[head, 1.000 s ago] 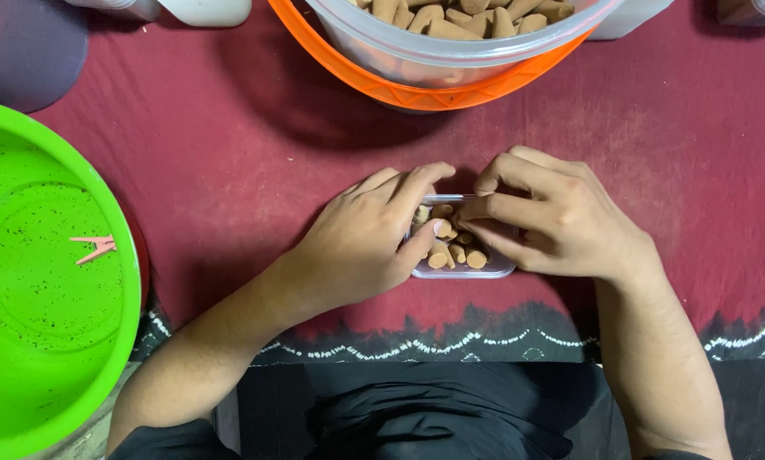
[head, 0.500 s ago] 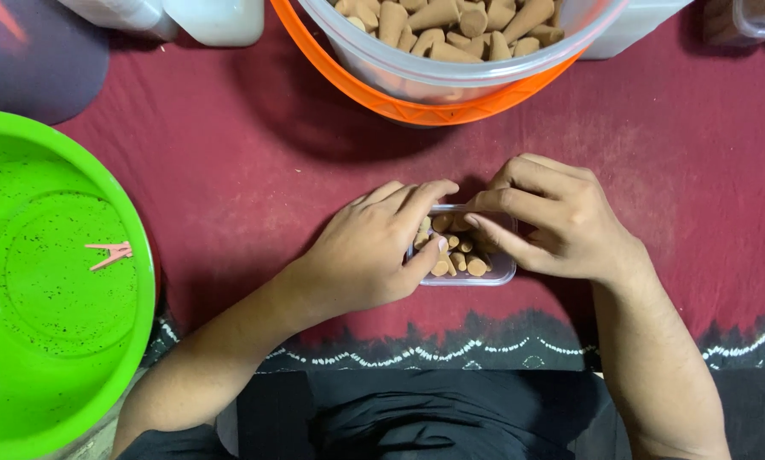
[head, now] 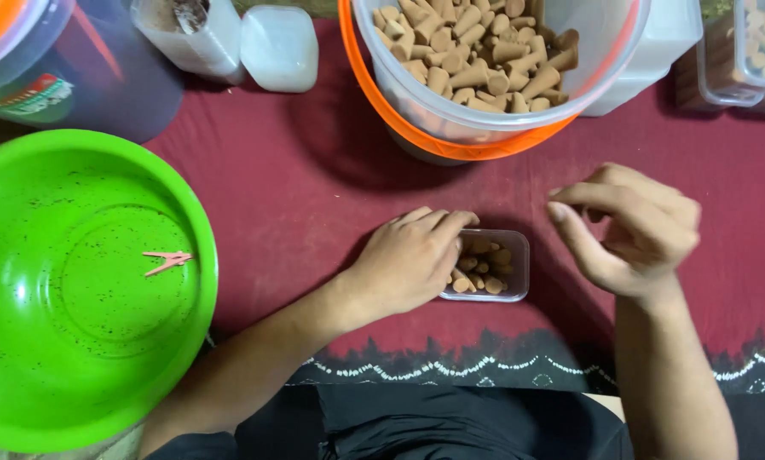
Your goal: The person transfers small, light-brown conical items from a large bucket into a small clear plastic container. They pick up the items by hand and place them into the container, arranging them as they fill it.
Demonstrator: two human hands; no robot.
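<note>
Now | small clear box (head: 495, 266) near the front edge of the red cloth (head: 297, 196), partly filled with brown cones | left hand (head: 408, 260) closed on its side | right hand (head: 634, 226) raised, empty, fingers loosely curled | big tub (head: 484, 68) has many cones left.

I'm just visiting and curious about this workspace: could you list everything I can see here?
small clear box: one, transparent, holding brown cones, centre of the cloth
brown cones: many, clay-brown, in the small box
large clear tub: one, full of brown cones, top centre, inside an orange basin
green basin: one, bright green, left, with a pink scrap inside
maroon cloth: one, patterned lower edge, covering the surface
white container: one, top left
clear boxes: stacked, top right, holding cones
left hand: on the small box
right hand: raised beside the box, empty-looking
</note>
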